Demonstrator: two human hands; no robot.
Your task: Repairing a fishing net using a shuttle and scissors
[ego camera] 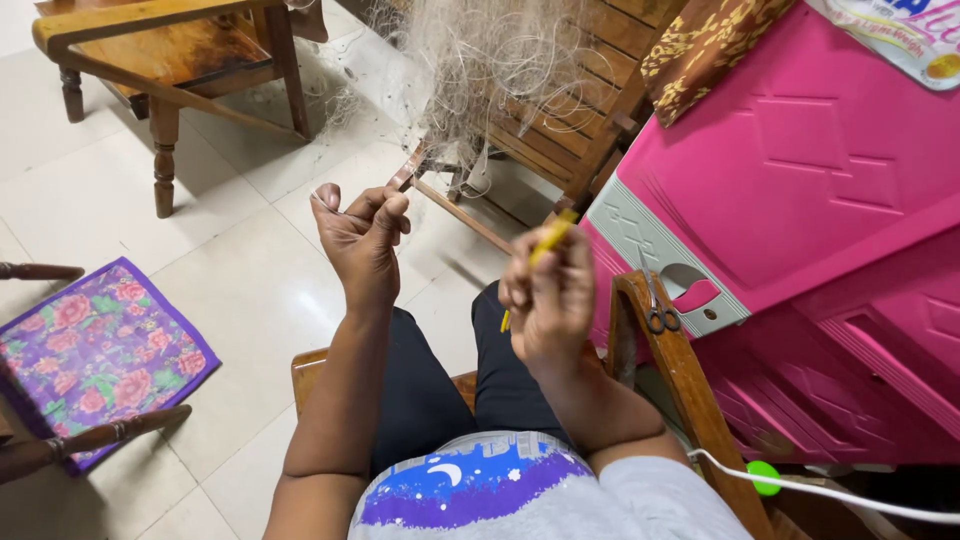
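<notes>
My left hand (pixel 362 235) is raised in front of me, fingers pinched on thin strands of a pale fishing net (pixel 480 70) that hangs in a tangled bunch over a wooden chair. My right hand (pixel 548 295) is closed around a slim yellow netting needle (pixel 545 245), held upright just right of the left hand. The two hands are a short gap apart. Fine line runs from the left hand's fingertips up toward the net; where it joins is too thin to tell.
A pink plastic cabinet (pixel 800 200) stands close on the right. Small scissors (pixel 658 315) hang on my chair's wooden armrest (pixel 680 370). A flowered purple cushion (pixel 95 350) lies on a chair at left. A wooden table (pixel 170 60) stands at the far left. A white cable (pixel 830 492) crosses bottom right.
</notes>
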